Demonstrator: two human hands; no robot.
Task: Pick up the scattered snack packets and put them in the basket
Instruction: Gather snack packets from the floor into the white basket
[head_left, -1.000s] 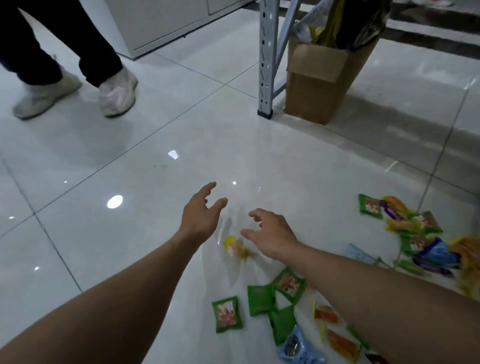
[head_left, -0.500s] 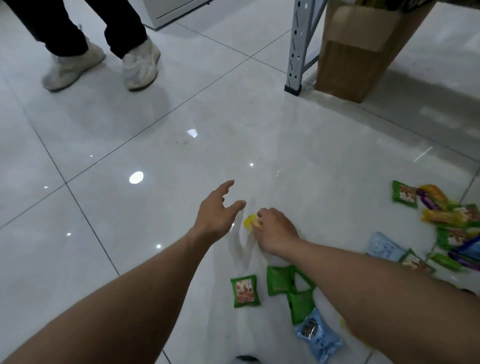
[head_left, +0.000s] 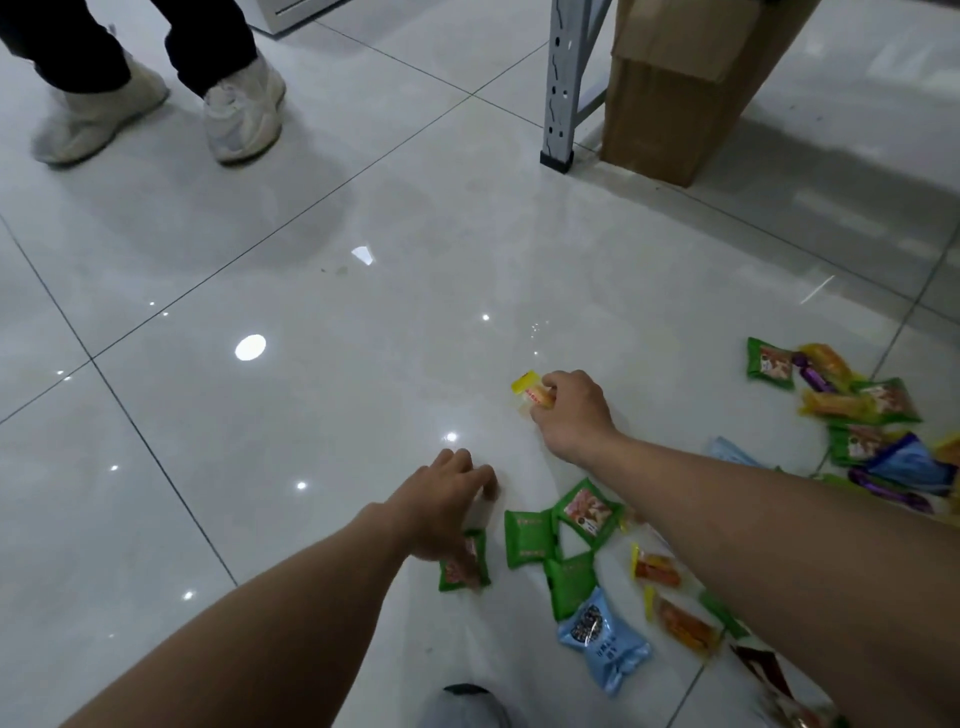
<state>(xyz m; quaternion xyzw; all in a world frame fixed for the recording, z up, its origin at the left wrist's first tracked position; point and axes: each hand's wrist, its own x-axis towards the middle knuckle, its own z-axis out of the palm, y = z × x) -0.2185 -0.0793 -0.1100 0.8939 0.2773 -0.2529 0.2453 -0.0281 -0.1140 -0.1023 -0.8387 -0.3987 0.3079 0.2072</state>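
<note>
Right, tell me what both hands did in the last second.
The right hand reached forward and closed on the yellow packet, which it now pinches. The left hand pulled back from beside it, empty, and is now over a green packet. The other scattered packets lie as before.

text check, from where I stand | blue snack packet (head_left: 602, 644): dark print on its face, too blurred to read | green snack packets (head_left: 587, 512): picture panels and pale marks, no letters legible | yellow snack packet (head_left: 532, 392): red band, unreadable | readable in all: nothing
</note>
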